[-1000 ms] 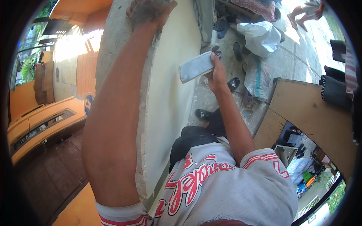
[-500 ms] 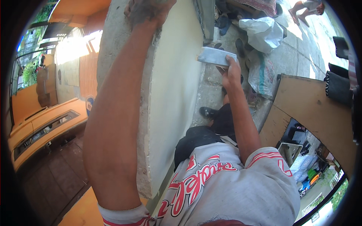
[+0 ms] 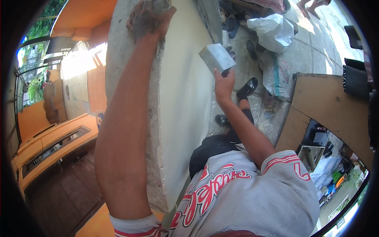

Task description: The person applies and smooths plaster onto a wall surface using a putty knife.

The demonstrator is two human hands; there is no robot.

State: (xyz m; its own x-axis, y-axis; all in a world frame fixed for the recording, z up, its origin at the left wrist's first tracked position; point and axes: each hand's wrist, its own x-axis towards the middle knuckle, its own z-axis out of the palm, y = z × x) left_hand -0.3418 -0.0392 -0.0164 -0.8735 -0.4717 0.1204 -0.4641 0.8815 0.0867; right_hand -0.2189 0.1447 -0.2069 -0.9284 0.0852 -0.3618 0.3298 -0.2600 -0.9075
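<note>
My left hand [image 3: 152,21] grips the rough concrete top [image 3: 152,118] of a wall at the upper middle, fingers bent, with part of its hold hard to make out. The wall's smooth cream face [image 3: 181,94] runs down beside my left forearm. In my right hand [image 3: 224,85] is a pale grey rectangular block [image 3: 217,57], held at its lower edge, tilted and just out from the cream face. My fingers under the block are partly hidden.
Below the wall lie sandals [image 3: 250,51], a white sack [image 3: 270,31] and a striped woven sack [image 3: 274,79]. A brown board [image 3: 327,98] stands at the right. Another person's legs [image 3: 312,8] show at top right. An orange structure [image 3: 51,138] is at left.
My right hand moved right, then back left, and the block is turned with more of its broad side showing. My left hand stays on the wall top. My lower legs show more.
</note>
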